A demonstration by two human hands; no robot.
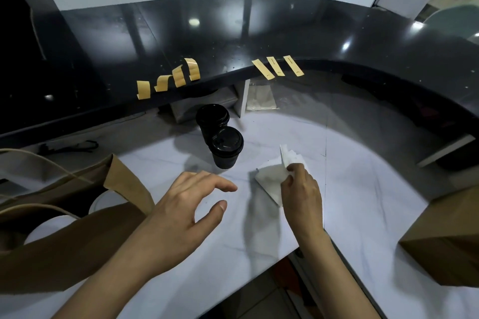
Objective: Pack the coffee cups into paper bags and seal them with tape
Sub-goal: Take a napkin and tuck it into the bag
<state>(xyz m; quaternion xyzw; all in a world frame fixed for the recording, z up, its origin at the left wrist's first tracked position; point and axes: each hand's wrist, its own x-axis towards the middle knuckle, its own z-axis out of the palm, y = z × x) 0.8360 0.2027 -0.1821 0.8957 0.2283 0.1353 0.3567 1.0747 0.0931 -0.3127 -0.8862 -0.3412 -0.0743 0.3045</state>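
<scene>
White napkins (274, 179) are being pinched by the right hand (302, 194); the left hand (181, 212), fingers spread and holding nothing, is likely heading for the black cups (225, 147) next.

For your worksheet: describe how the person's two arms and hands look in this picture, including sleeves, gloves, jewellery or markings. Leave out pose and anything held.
Both forearms are bare up to the frame's lower edge, with no sleeve showing. The left hand and right hand wear no gloves. No ring, watch, bracelet or marking shows on either. The left thumbnail is short and plain.
</scene>
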